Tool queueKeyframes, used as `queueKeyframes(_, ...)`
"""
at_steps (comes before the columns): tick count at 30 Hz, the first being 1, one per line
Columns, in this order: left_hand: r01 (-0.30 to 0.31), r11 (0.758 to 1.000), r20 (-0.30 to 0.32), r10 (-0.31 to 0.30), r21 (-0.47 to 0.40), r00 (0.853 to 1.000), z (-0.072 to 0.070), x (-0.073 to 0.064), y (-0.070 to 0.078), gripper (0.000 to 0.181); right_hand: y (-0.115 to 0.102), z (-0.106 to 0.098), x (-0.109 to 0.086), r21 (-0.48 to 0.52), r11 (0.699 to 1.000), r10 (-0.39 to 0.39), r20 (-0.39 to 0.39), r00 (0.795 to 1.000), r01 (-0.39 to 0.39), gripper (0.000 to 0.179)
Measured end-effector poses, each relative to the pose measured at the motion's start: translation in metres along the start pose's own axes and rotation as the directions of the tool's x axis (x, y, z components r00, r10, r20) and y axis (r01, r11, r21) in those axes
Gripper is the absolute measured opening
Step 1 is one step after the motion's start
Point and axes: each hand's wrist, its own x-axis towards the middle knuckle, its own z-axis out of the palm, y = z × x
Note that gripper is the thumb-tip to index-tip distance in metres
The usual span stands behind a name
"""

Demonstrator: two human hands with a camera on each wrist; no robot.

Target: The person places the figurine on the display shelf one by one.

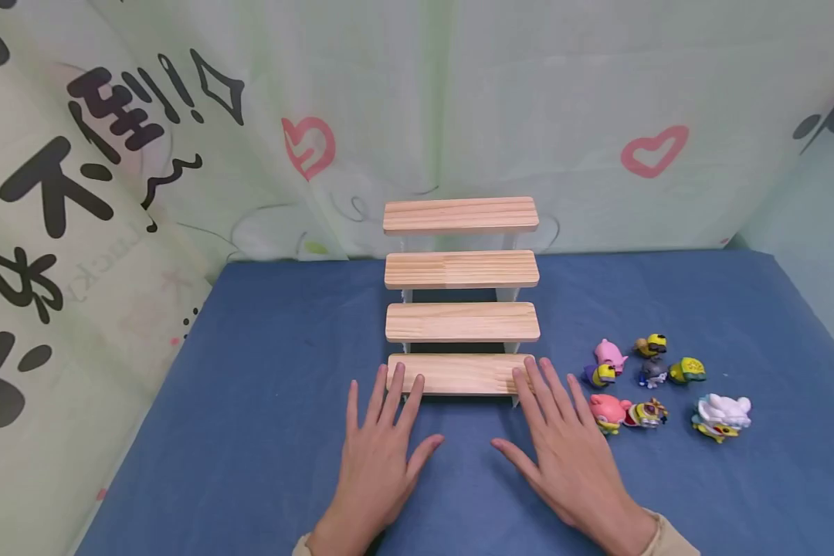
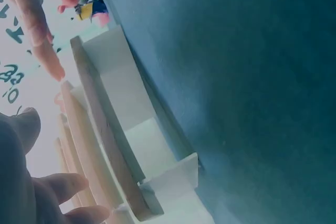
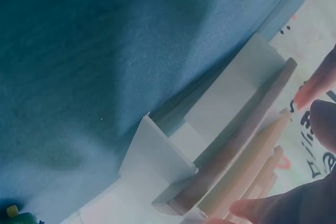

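A stepped stand with several pale wooden shelves (image 1: 462,322) on white supports (image 2: 170,179) stands at the middle of the table. My left hand (image 1: 378,455) has its fingers spread, and in the head view its fingertips overlap the left end of the lowest shelf (image 1: 459,375). Mirroring it, my right hand (image 1: 573,463) is spread with fingertips over that shelf's right end. Neither hand holds anything. Right of the stand lie several small toy figures, among them a pink pig (image 1: 608,354), a coral-pink one (image 1: 608,411) and a white-topped one (image 1: 723,415).
Blue cloth (image 1: 264,401) covers the table. Behind it hangs a pale curtain (image 1: 528,93) with hearts and dark lettering, continuing down the left side. A yellow-green figure (image 1: 688,371) and a grey figure (image 1: 652,374) sit in the toy group, close to my right hand.
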Motion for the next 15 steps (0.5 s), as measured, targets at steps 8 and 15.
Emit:
queueKeyframes(8,0.008,0.999,-0.028,-0.009,-0.031,1.0,-0.0043,0.0041,-0.0041,0.071,0.001,-0.0055,0.0004,0.011,1.0,0.017,0.022,1.0,-0.018,0.094)
queueKeyframes(15,0.001,0.997,-0.076,-0.007,-0.073,0.997,-0.0077,0.0055,-0.0079,0.068,0.0037,-0.0101,-0.0009,0.023,0.999,0.038,0.012,0.999,-0.038,0.097)
